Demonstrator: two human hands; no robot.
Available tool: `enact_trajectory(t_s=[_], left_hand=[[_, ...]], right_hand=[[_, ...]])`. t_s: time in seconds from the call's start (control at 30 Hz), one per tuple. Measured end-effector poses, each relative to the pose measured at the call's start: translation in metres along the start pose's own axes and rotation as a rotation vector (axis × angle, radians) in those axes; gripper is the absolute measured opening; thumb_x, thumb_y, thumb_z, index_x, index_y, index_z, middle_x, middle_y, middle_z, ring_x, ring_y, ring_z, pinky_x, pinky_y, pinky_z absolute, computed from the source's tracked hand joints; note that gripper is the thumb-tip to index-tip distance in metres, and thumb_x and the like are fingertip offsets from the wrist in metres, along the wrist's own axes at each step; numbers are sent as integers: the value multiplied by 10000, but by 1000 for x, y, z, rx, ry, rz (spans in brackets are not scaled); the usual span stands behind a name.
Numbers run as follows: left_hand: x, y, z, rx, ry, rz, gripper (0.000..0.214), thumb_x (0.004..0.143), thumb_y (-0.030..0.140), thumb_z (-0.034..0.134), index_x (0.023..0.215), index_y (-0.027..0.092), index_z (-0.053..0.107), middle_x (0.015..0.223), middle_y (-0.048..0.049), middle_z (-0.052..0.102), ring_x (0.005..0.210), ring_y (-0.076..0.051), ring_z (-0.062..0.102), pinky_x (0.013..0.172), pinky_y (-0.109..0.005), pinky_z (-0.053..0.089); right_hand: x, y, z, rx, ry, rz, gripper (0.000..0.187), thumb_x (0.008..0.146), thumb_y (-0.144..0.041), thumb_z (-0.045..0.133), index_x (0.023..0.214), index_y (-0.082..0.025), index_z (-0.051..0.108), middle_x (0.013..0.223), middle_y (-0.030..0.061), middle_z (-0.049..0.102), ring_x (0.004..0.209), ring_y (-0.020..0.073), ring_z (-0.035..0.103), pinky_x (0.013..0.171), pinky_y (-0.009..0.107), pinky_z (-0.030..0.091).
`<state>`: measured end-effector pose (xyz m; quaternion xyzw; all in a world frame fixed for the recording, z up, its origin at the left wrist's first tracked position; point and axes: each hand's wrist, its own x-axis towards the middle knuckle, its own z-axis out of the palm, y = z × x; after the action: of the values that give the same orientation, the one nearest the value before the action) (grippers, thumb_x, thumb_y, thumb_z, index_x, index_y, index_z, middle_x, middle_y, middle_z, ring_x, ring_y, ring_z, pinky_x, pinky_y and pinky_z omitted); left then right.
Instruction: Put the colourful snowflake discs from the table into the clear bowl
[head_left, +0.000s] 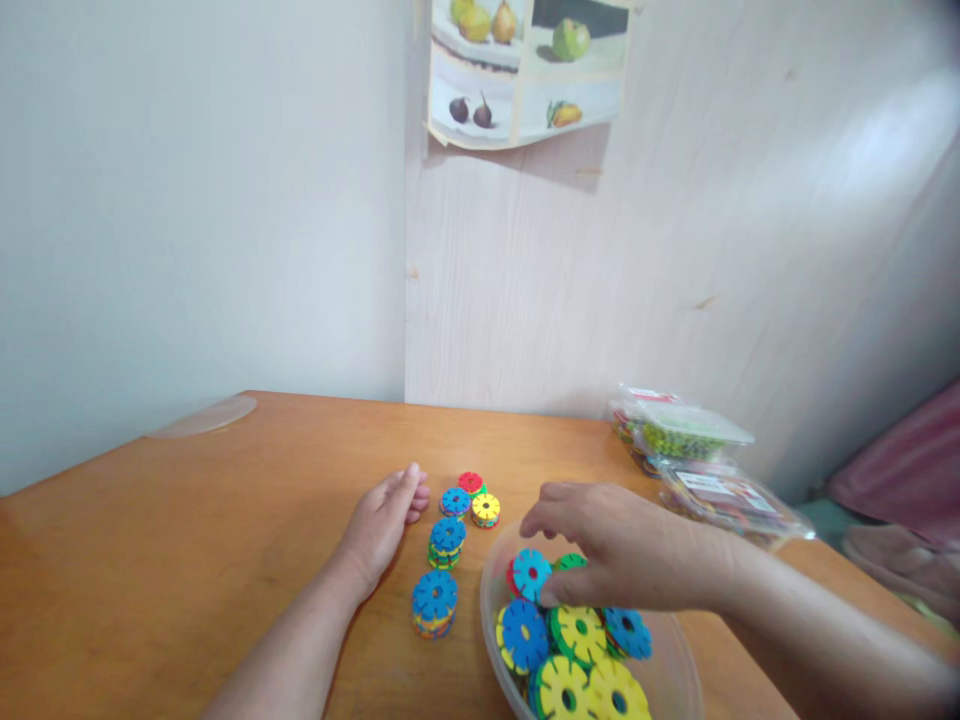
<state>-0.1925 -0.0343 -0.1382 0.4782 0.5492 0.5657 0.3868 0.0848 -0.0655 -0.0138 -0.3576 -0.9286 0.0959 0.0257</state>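
Note:
My right hand (pixel 609 548) hovers over a clear plastic bowl (pixel 675 668) and pinches a blue slotted disc (pixel 531 574) between thumb and fingers. The bowl holds several blue, yellow, green and red discs (pixel 577 632). My left hand (pixel 384 522) rests on its edge on the wooden table (pixel 187 540), fingers together and loosely extended, holding nothing. Just right of it stand small stacks of discs: a blue-topped stack (pixel 434 603) nearest me, another blue-topped stack (pixel 447 541), then a blue one (pixel 455 501), a yellow one (pixel 486 509) and a red one (pixel 470 482) farther back.
Clear plastic boxes (pixel 694 432) with coloured pieces stand at the table's back right by the wall, a flatter one (pixel 731 498) in front. A clear lid (pixel 204 416) lies at the back left. A fruit poster (pixel 525 70) hangs above. Pink cloth (pixel 900 470) lies off the table's right.

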Motion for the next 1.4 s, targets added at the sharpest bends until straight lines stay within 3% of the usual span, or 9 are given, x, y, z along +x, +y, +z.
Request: enact_trajectory(t_s=[0.1,0.33,0.9,1.13,1.3,1.4], left_hand=[[1,-2,-1,-3,-4,0,655,793,723,511,1006,124,667,915,-116,698,871,-236,653,778,-353,511],[1,-3,-1,-6,-2,-8,665,788,729,510,1014,123,666,913,-118,702,881,-242,654,782,-353,512],[0,-2,0,-17,8,-7,684,754,743,544,1009,122,679,913,-123,710,876,-245,660,785,-358,518],[1,-4,-1,-10,-1,-2,659,782,728,525,1012,129,676,912,-111,706,873,-235,660,784,-349,515],[1,-4,-1,-10,-6,-9,662,780,731,520,1015,132,671,904,-105,699,864,-233,652,782,-356,511],[0,-2,-1,-19,-12,-16,662,779,731,521,1003,126,671,901,-109,697,859,-233,652,779,-357,509]], right_hand=[[-2,4,0,3,15,12,446,806,-489,639,1181,-249,653,1070,58,653,897,204,616,738,306,428],[-2,9,1,-26,-43,-35,208,817,-359,619,967,-248,713,923,33,657,803,169,599,679,269,404],[7,4,10,-66,-37,-62,247,826,-383,601,1004,-246,704,926,51,666,856,196,603,728,292,404],[5,10,-1,-33,7,-60,247,827,-320,595,1045,-235,671,953,29,674,840,170,593,693,275,385],[30,21,-5,1,114,-30,195,832,-255,557,982,-203,671,883,18,675,743,137,571,658,257,378],[58,32,2,-11,91,-14,216,814,-259,567,983,-198,686,881,26,689,731,140,577,636,251,377]])
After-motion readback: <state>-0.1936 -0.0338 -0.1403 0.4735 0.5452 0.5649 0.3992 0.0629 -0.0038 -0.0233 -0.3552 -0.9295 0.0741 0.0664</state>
